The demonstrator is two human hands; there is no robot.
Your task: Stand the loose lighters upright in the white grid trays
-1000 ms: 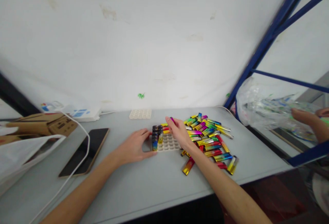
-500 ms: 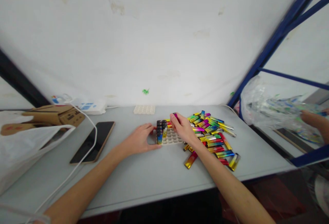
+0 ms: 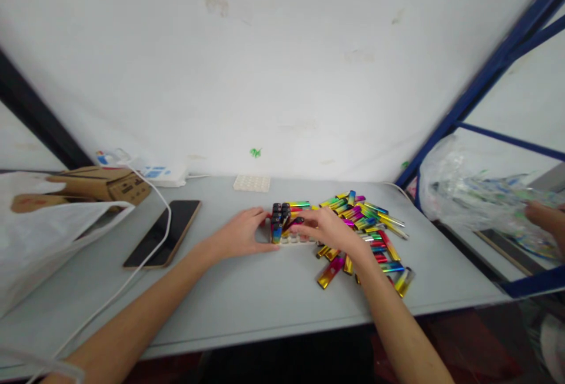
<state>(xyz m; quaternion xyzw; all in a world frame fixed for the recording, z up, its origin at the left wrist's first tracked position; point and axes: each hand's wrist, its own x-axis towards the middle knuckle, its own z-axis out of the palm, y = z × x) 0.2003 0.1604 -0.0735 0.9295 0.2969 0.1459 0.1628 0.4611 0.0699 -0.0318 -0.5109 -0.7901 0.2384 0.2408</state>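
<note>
A white tray with round holes point(image 3: 296, 239) lies on the grey table, several lighters point(image 3: 279, 219) standing upright in its left rows. My left hand point(image 3: 242, 234) rests against the tray's left side, fingers curled along its edge. My right hand point(image 3: 332, 230) reaches over the tray from the right and pinches a dark red lighter point(image 3: 295, 221), holding it low over the tray beside the upright ones. To the right lies a pile of several shiny multicoloured lighters point(image 3: 366, 228).
A second white tray point(image 3: 251, 183) sits near the wall. A phone point(image 3: 165, 232) with a white cable point(image 3: 145, 254), a cardboard box point(image 3: 100, 183) and a white bag point(image 3: 39, 237) are at left. Right, another person's hand point(image 3: 545, 217) handles a clear plastic bag point(image 3: 477, 199) past the blue frame point(image 3: 481, 84).
My right hand has moved left and down with the lighter, from above the tray's far edge to just over the tray beside the upright lighters. The left hand stays at the tray.
</note>
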